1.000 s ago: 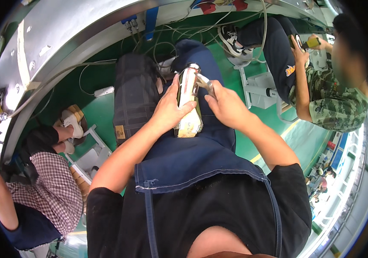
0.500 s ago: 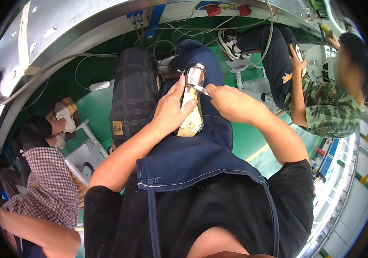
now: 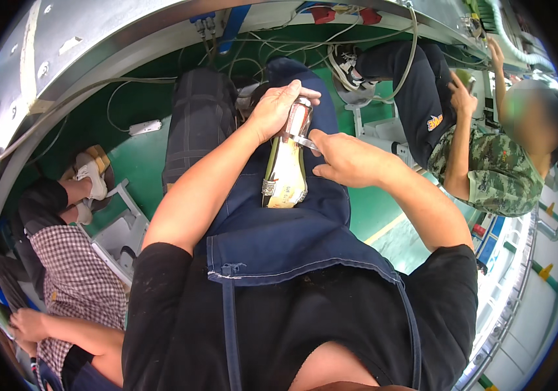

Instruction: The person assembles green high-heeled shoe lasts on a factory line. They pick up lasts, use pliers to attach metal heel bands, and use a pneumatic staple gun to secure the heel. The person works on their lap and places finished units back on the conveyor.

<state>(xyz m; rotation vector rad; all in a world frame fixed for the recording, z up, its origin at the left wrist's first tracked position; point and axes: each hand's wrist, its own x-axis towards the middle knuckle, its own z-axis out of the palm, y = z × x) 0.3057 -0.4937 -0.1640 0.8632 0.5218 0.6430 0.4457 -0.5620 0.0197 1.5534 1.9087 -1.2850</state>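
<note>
In the head view, the shoe form (image 3: 285, 176) lies lengthwise on the person's blue apron (image 3: 324, 221), its narrow end toward twelve o'clock and its broad end toward six. The left hand (image 3: 279, 109) is partly curled around the narrow end, fingers reaching across it toward three o'clock, so most of the form sits at six o'clock from this hand. The right hand (image 3: 350, 158), closed around a metal tool (image 3: 303, 141), has the form at nine o'clock; the tool overlaps its narrow part, though contact is unclear. A co-worker (image 3: 497, 173) sits at two o'clock.
</note>
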